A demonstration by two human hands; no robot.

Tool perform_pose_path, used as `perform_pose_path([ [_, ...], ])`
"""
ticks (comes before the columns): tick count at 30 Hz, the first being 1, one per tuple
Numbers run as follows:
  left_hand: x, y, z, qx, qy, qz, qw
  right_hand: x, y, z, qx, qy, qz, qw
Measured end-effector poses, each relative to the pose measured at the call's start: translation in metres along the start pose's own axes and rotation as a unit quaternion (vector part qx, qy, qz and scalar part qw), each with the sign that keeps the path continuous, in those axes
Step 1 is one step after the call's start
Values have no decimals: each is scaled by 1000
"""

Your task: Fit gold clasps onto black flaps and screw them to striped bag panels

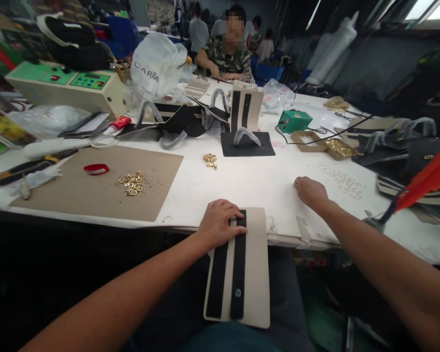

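Beige panel [257,278], count one: located between table edge and lap, long axis running near to far, far end at the white table [249,183]. Black strips [238,264], count two, set lengthwise on panel; metal stud [238,293], one, near end of right strip. Left hand [220,222] laid over far left part, thumb and forefinger slightly parted, tips on right strip. Right hand [311,193] well right of panel, fingers curled in; contents, if any, impossible to tell. Farther out: gold hardware piles [134,185], two; red band [96,169], one, left; black panel [230,146], one, with one handle [247,133]; green box [295,121], one, far right.
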State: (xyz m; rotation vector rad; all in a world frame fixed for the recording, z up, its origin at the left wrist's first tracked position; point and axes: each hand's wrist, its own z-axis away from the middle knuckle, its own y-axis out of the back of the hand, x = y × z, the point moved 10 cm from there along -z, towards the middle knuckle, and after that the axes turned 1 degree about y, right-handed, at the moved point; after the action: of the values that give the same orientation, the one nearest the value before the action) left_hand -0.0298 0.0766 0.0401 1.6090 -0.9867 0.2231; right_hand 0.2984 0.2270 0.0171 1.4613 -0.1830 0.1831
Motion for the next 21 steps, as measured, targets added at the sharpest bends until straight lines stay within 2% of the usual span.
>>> perform_pose_path([
  [6,-2,-2,1,2,0,0,1000,-3,8,10,13,7,-6,1000],
  [13,-3,-4,1,-11,8,7,1000,-46,7,33,7,101,-56,993],
  [21,-1,-1,2,-4,4,6,1000,-53,10,45,38,72,-87,993],
])
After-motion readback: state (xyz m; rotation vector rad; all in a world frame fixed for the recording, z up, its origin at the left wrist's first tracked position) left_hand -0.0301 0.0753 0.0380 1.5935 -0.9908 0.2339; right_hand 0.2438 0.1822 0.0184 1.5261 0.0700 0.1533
